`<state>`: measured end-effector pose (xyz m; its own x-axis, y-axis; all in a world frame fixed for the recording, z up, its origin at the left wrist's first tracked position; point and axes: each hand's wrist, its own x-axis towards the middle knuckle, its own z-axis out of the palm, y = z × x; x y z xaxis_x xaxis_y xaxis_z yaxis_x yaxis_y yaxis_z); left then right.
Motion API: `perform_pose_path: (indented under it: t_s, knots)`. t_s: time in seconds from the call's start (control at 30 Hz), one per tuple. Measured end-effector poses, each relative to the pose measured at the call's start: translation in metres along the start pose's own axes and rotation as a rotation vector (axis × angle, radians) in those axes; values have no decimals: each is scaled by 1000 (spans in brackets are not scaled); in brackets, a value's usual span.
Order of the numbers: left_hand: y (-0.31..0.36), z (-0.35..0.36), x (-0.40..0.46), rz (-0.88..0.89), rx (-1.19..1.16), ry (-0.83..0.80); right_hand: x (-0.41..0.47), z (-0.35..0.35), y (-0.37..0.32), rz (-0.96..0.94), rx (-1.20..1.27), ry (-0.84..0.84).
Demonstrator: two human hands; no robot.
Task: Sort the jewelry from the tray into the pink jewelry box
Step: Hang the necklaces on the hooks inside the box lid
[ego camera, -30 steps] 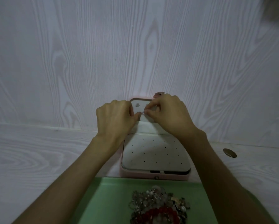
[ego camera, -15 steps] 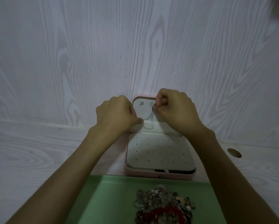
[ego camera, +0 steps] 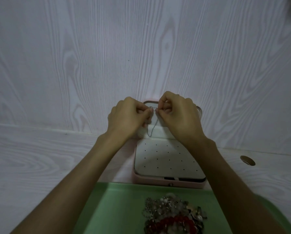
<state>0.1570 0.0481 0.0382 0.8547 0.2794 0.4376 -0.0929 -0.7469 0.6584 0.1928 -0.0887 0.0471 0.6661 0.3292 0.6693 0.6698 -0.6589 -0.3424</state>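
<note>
A thin silver chain (ego camera: 151,127) was held taut at its top between the left hand (ego camera: 127,117) and the right hand (ego camera: 177,114), each pinched narrowly on one end, so that its loop hung in front of the raised lid (ego camera: 155,132) of the pink jewelry box (ego camera: 168,180). It was judged that the ends were kept high and close together so that the chain could be caught on a hook near the lid's top edge; the hook itself could not be made out. The perforated white earring panel (ego camera: 168,159) lay bare below. The remaining jewelry pile (ego camera: 173,215) was left on the green tray (ego camera: 117,210), nearest the person.
</note>
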Motion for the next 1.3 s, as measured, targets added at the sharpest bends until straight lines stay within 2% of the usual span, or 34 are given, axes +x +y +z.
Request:
perform_pose_path:
  t_s: [0.2, 0.37, 0.63, 0.87, 0.97, 1.1, 1.23, 1.3]
  knots:
    - [-1, 1, -2, -32, 45, 155, -8, 17, -1, 58, 117, 156]
    - [2, 3, -4, -33, 60, 202, -8, 22, -2, 102, 102, 209]
    - [3, 5, -3, -99, -5, 184, -4, 24, -6, 157, 21, 184]
    - [2, 10, -5, -60, 169, 165, -8, 28, -2, 90, -79, 151]
    - [1, 9, -5, -24, 279, 151, -8, 27, -3, 94, -112, 80]
    - [5, -2, -3, -22, 288, -10, -3, 0, -2, 125, -122, -61]
    - [-3, -29, 5, -178, 266, -328, -5, -23, -1, 97, -173, -161]
    - [-13, -36, 8, -231, 251, -384, -8, -19, 0, 107, -207, -256]
